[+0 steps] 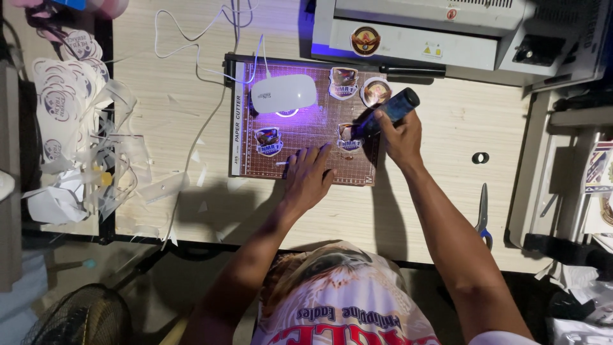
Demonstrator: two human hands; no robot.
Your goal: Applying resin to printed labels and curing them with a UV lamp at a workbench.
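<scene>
My right hand (401, 135) grips a dark blue bottle (389, 110), tilted with its tip down over a shield-shaped badge (348, 137) on the paper cutter board (306, 163). Flat on the board beside that badge lies my left hand (308, 174), fingers spread, holding nothing. Three more badges lie on the board: a shield (269, 140) at the left, a shield (344, 83) at the top and a round one (375, 91). A white lamp (283, 94) casts violet light on the board.
A grey laminator (447, 35) stands behind the board. Scissors (483, 214) and a small black ring (480, 157) lie to the right. Sticker sheets and plastic scraps (76, 128) are piled at the left. White cables (198, 45) cross the table. A fan (83, 316) stands below.
</scene>
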